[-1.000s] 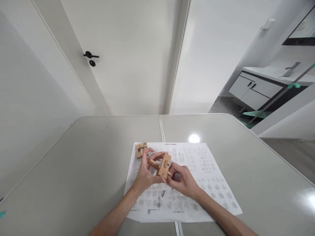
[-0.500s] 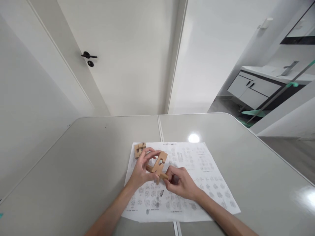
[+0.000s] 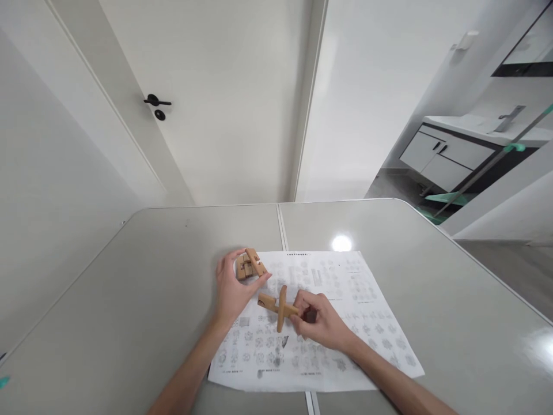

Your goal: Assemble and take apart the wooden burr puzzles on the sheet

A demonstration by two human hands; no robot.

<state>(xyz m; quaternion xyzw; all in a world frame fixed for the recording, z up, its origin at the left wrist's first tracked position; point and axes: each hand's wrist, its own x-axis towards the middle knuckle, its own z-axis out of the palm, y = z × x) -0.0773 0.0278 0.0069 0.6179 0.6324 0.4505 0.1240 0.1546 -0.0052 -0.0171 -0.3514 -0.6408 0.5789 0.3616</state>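
My left hand [image 3: 233,290] is at the sheet's upper left, thumb and fingers closed on the two ends of a notched wooden puzzle piece [image 3: 257,263], held tilted. Just behind that piece lie more wooden puzzle pieces [image 3: 242,268], grouped together at the sheet's corner and partly covered. My right hand [image 3: 320,320] pinches one end of two crossed wooden puzzle pieces [image 3: 281,311]. One of them runs sideways with a dark mark at its left end; the other stands across it. Both hands are above a printed paper sheet [image 3: 319,377].
The sheet, with rows of small diagrams, lies on a grey table [image 3: 142,300] with a seam down its middle. Beyond the table's far edge stands a white door [image 3: 224,104] with a black handle. A sink cabinet [image 3: 449,153] is at the far right.
My left hand has moved left and away from me, taking one notched piece off the crossed pieces. My right hand stays nearly in place with the other two.
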